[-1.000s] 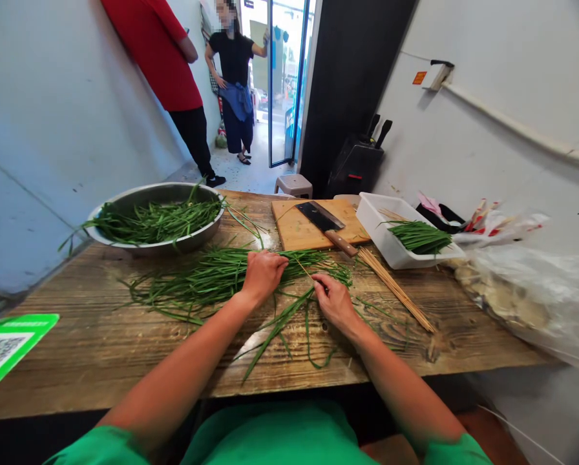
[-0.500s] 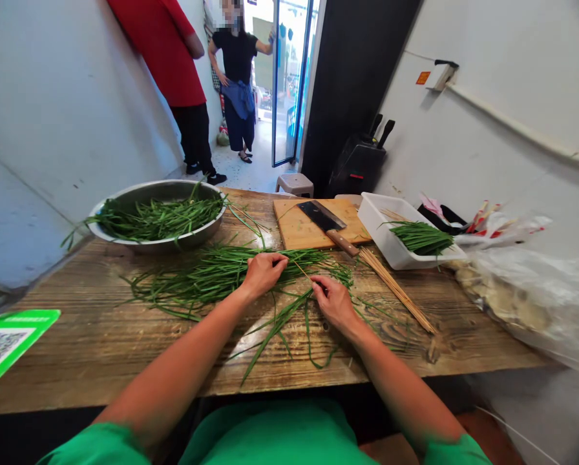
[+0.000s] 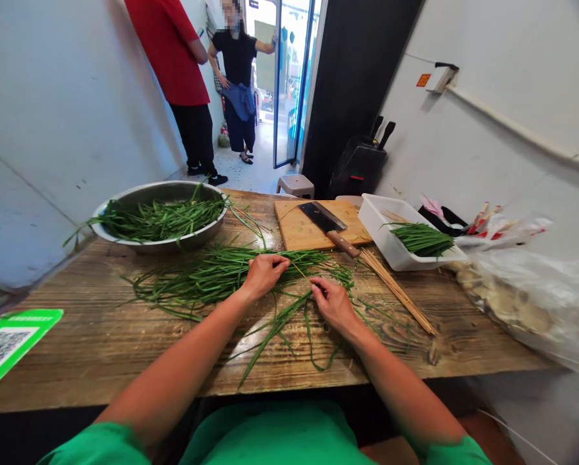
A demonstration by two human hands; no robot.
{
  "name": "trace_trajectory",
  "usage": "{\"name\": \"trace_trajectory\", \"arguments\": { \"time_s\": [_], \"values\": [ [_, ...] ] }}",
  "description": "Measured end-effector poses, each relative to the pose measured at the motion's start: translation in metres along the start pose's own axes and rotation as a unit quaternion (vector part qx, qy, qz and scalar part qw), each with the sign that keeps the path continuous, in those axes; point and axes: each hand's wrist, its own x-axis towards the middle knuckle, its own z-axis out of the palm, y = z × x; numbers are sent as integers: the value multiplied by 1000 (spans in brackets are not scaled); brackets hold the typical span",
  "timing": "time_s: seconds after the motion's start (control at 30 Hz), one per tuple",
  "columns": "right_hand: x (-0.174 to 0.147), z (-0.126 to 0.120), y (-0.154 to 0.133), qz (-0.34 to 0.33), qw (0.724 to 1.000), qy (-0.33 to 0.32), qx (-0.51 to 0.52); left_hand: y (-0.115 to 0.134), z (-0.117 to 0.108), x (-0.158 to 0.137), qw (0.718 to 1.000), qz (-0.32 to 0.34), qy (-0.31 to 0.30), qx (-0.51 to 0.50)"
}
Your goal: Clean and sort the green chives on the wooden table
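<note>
A thin bamboo skewer (image 3: 301,271) spans the gap between my two hands. My left hand (image 3: 264,276) pinches its upper left end, just over a loose pile of long green garlic chives (image 3: 192,279). At the lower right end, my right hand (image 3: 334,305) is closed with thumb and fingertips on the skewer. A smaller bunch of chives (image 3: 274,336) runs from beside the right fingertips toward the table's front edge. Whether the right fingers also grip these leaves, I cannot tell. Several more skewers (image 3: 399,294) lie in a bundle to the right.
A metal bowl (image 3: 125,240) of chives stands at the back left. Behind my hands lies a cutting board (image 3: 294,232) with a cleaver (image 3: 322,216) on it. A white tub (image 3: 400,261) holds neat chives. Plastic bags (image 3: 526,303) occupy the right edge. Two people stand near the door.
Both hands keep almost the same pose on the skewer. The whole view has shifted very slightly, and the person in red has shifted a little by the wall.
</note>
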Motion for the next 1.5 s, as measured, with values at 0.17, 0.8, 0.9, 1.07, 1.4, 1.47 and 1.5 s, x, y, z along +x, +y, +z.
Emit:
{"name": "trace_trajectory", "arguments": {
  "time_s": [0.17, 0.8, 0.9, 1.07, 1.4, 1.47, 1.5],
  "values": [
    [-1, 0, -1, -2, 1000, 1, 3, 0, 0, 0, 1000, 1, -2, 3],
    [0, 1, 0, 7, 1000, 3, 3, -5, -6, 2, 996, 74, -44, 18],
    [-1, 0, 0, 8, 1000, 5, 3, -5, -5, 2, 993, 99, -25, 61],
    [-1, 1, 1, 19, 1000, 11, 8, -3, -1, 0, 992, 95, 15, 78],
    [-2, 0, 0, 15, 1000, 4, 3, -1, 0, -2, 994, 75, 39, 63],
    [-2, 0, 0, 15, 1000, 6, 6, 0, 0, -2, 995, 79, 33, 60],
    [-2, -1, -1, 15, 1000, 6, 6, -1, 1, -2, 995, 81, 31, 59]
  ]
}}
